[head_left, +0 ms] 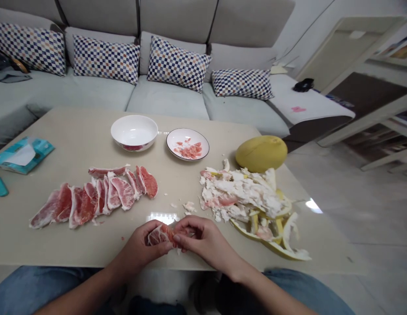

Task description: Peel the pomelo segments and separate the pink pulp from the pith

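Note:
Near the table's front edge, my left hand (140, 245) is closed around a pomelo segment (159, 235) with red flesh and pale membrane. My right hand (203, 238) pinches the right end of the same segment, its fingertips meeting the left thumb there. What exactly lies under the right fingertips is partly hidden. To the left, several pomelo segments (101, 197) lie in an overlapping row. White pith and yellow rind form a peel pile (242, 194) to the right. Beyond my hands, a small plate (172, 146) holds bits of red pulp (192, 151).
A white bowl (134, 131) stands left of the plate. Behind the peel lies a whole yellow pomelo (262, 153). A blue tissue pack (41, 153) and a teal object (0, 187) are at the left edge. A sofa (167, 98) with checked cushions stands behind the table (223, 253).

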Demonstrator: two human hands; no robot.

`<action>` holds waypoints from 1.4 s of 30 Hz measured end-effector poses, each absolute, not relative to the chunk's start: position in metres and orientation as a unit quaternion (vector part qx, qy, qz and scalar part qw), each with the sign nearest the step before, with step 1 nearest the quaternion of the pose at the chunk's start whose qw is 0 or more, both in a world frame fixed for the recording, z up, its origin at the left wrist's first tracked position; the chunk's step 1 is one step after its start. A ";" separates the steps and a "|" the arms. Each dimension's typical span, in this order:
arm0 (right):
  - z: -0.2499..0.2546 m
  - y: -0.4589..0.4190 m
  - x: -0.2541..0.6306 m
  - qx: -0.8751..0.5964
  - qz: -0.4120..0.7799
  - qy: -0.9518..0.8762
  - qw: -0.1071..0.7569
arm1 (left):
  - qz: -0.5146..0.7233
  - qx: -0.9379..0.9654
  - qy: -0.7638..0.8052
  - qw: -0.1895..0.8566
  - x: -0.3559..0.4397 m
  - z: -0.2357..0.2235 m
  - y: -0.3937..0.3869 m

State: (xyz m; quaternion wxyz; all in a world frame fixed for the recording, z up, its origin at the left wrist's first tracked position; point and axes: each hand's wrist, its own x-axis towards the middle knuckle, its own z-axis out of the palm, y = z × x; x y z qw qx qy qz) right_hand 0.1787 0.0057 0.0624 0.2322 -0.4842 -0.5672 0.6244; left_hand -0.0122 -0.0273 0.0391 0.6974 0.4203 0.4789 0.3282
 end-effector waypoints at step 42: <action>0.066 0.059 0.200 -0.483 0.667 -0.415 0.386 | 0.410 0.326 0.407 0.748 -0.014 0.036 -0.022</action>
